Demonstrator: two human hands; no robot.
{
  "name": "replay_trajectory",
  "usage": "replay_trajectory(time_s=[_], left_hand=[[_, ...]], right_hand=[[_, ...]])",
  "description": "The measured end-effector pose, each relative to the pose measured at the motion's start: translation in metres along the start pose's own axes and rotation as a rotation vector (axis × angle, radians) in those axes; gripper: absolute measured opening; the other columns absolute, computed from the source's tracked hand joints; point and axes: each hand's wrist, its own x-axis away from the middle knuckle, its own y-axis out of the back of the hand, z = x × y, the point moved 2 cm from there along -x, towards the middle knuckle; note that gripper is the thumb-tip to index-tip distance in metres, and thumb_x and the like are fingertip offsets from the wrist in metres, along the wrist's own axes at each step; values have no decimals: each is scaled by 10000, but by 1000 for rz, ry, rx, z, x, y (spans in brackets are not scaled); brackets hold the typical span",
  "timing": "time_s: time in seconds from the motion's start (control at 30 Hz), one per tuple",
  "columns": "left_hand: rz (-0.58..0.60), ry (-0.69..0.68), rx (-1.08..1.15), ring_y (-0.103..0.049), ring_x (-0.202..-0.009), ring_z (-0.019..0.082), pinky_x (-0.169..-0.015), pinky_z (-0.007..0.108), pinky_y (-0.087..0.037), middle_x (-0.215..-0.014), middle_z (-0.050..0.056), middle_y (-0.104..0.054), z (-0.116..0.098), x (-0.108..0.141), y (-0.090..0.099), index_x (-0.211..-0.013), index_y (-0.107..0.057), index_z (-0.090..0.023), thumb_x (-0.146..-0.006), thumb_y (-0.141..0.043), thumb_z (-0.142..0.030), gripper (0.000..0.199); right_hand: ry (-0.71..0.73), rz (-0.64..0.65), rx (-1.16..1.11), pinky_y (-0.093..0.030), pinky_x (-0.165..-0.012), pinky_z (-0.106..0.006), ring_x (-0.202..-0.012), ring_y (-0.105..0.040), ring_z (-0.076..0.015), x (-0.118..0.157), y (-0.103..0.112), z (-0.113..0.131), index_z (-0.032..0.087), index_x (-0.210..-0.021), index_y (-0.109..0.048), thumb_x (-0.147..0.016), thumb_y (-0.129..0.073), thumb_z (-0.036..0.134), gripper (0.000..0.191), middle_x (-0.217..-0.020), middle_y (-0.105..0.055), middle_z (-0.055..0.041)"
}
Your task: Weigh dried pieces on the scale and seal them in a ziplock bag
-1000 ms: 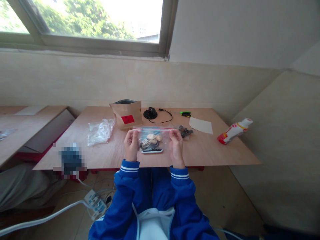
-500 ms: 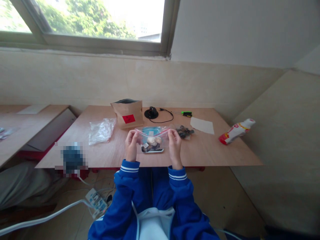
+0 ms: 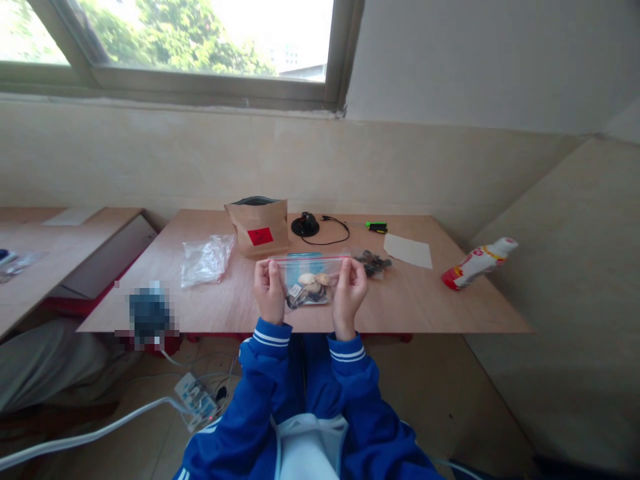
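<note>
A clear zip bag (image 3: 320, 268) with a red line along its top is stretched between my two hands. My left hand (image 3: 270, 287) pinches its upper left corner, and my right hand (image 3: 349, 288) pinches the upper right one. Inside lie several pale, rounded pieces (image 3: 314, 280) that look like dried mushrooms, with darker pieces and a small white label below them. Behind the bag, a blue flat thing (image 3: 304, 256) shows in part. Just right of my right hand, another clear bag with dark pieces (image 3: 373, 263) lies on the table.
A brown paper pouch (image 3: 260, 230) stands open at the back, beside clear plastic bags (image 3: 207, 261). A black round base with a cable (image 3: 305, 225), a green-and-black screwdriver (image 3: 377, 227), white paper (image 3: 409, 251) and a red-and-white bottle (image 3: 477, 264) are on the table (image 3: 425, 307).
The bag's top edge has gone from sagging open in a V to a straight, taut line. My hands have turned inward a little and still hold its corners.
</note>
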Motion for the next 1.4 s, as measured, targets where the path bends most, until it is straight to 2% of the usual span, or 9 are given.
replay_trajectory(time_s=[0.13, 0.23, 0.3, 0.43, 0.53, 0.7, 0.9, 1.23, 1.4], left_hand=[[29, -2, 15, -267, -383, 45, -391, 193, -212, -483, -98, -329, 3, -3, 2, -792, -470, -203, -858, -532, -500, 310], [75, -7, -11, -286, -364, 43, -376, 189, -214, -476, -97, -358, 2, -8, 6, -781, -481, -199, -855, -537, -499, 314], [90, -38, -58, -379, -407, 46, -404, 182, -287, -544, -69, -467, 1, -11, 7, -771, -513, -189, -845, -557, -489, 312], [110, -105, -108, -535, -601, 78, -580, 191, -422, -701, -12, -600, -1, -16, 8, -757, -569, -172, -851, -572, -431, 276], [122, -109, -105, -547, -644, 92, -634, 202, -432, -679, -12, -596, 0, -18, 8, -741, -578, -169, -856, -572, -396, 255], [81, -76, -64, -532, -641, 96, -633, 206, -415, -662, -15, -593, 4, -19, 11, -732, -594, -162, -848, -581, -372, 240], [27, -41, 33, -500, -610, 80, -617, 192, -397, -625, -28, -562, 8, -15, 8, -705, -586, -158, -833, -608, -364, 243], [-32, -5, 159, -452, -531, 59, -517, 174, -375, -611, -45, -513, 10, -13, 5, -753, -561, -167, -807, -626, -444, 290], [-28, -19, 92, -464, -538, 63, -528, 176, -377, -598, -45, -516, 13, -16, 10, -764, -583, -165, -816, -615, -441, 283]], right_hand=[[-1, 36, 30, -450, -529, -249, -530, -564, -123, -5, 3, -3, 167, -863, -589, -852, -530, 488, 326, -768, -670, -43], [56, 133, 105, -483, -658, -273, -671, -616, -156, -15, 9, -5, 153, -867, -638, -855, -539, 473, 336, -771, -688, -49], [79, 167, 150, -486, -727, -290, -757, -630, -173, -21, 13, -8, 140, -871, -660, -858, -538, 467, 350, -833, -707, -70], [94, 186, 196, -489, -736, -300, -741, -626, -172, -28, 16, -12, 135, -877, -671, -880, -501, 466, 371, -859, -714, -79], [131, 201, 192, -487, -754, -299, -750, -626, -170, -28, 14, -13, 140, -855, -663, -900, -478, 442, 358, -860, -710, -78], [171, 187, 162, -487, -767, -293, -787, -630, -168, -24, 12, -11, 145, -825, -639, -901, -498, 402, 303, -835, -693, -67], [178, 116, 52, -485, -727, -269, -713, -609, -136, -20, 10, -10, 156, -765, -595, -894, -520, 381, 270, -749, -657, -31], [84, 320, 59, -504, -710, -279, -696, -631, -145, -19, 11, -17, 163, -840, -656, -848, -594, 379, 225, -749, -697, -30], [90, 305, 7, -519, -702, -281, -704, -657, -149, -18, 11, -15, 176, -853, -640, -822, -629, 347, 174, -761, -707, -22]])
